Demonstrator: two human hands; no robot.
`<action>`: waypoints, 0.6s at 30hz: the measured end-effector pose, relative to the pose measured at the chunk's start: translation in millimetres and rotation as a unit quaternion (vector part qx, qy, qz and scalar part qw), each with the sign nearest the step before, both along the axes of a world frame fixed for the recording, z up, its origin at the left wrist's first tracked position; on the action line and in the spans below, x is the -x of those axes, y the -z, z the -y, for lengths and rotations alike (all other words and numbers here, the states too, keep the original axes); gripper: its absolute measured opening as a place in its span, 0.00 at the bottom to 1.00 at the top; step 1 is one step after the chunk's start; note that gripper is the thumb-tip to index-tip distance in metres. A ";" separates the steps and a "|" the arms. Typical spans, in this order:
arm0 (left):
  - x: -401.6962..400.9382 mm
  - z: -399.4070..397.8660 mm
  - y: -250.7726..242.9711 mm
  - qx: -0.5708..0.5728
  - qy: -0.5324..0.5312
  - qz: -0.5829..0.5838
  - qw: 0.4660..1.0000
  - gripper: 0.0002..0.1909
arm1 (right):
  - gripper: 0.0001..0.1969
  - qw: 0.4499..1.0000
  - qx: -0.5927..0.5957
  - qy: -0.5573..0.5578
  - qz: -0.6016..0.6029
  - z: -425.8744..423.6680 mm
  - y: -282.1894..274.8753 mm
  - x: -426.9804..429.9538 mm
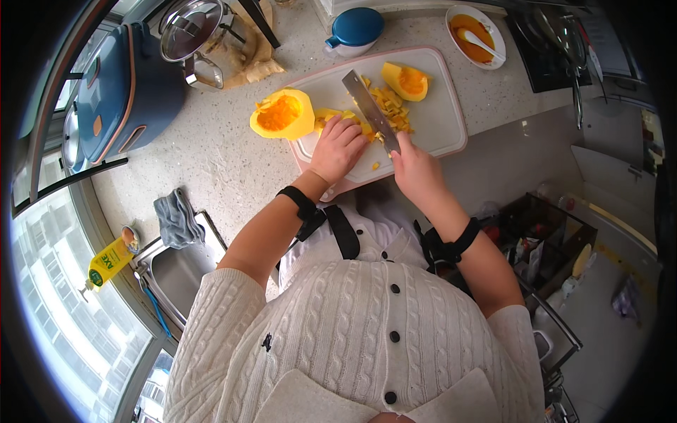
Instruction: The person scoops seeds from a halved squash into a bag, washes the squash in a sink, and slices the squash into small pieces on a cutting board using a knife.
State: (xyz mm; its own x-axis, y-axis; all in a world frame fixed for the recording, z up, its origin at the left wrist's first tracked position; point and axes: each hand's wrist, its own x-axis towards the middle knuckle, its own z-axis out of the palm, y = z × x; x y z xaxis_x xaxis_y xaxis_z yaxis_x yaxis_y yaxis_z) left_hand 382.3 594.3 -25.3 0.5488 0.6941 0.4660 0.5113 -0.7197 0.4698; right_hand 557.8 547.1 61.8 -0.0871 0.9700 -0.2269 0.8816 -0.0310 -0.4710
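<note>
My right hand [418,166] grips the handle of a broad-bladed kitchen knife [370,108]. The blade runs up and left across a white cutting board [433,124] with a pink rim. Just left of the blade, my left hand [341,145] bends its fingers over pumpkin slices [330,116] and partly hides them. Diced pumpkin [390,106] is heaped on the blade's right side. At the board's left end sits a large hollowed pumpkin piece [283,113], orange inside. A smaller pumpkin wedge [406,81] lies near the board's far edge.
Behind the board stands a blue-lidded container [357,27]. A bowl [496,59] with orange pulp and a white spoon is at the far right. On the left are a glass kettle [232,45], a blue appliance [135,95], a grey cloth [179,219] and a sink [180,269]. An open drawer [566,222] juts out at right.
</note>
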 end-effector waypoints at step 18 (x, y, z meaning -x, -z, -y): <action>1.2 -3.3 8.0 0.007 0.011 0.027 1.000 0.09 | 0.16 0.999 0.012 0.015 0.035 -11.7 0.1 19.6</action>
State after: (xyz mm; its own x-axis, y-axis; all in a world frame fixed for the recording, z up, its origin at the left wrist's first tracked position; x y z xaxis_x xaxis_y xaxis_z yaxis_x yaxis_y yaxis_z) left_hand 381.1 597.6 -33.3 0.5386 0.6882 0.4861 0.4680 -0.7241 0.5067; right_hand 538.2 558.8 61.7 -0.0417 0.9659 -0.2555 0.9112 -0.0681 -0.4064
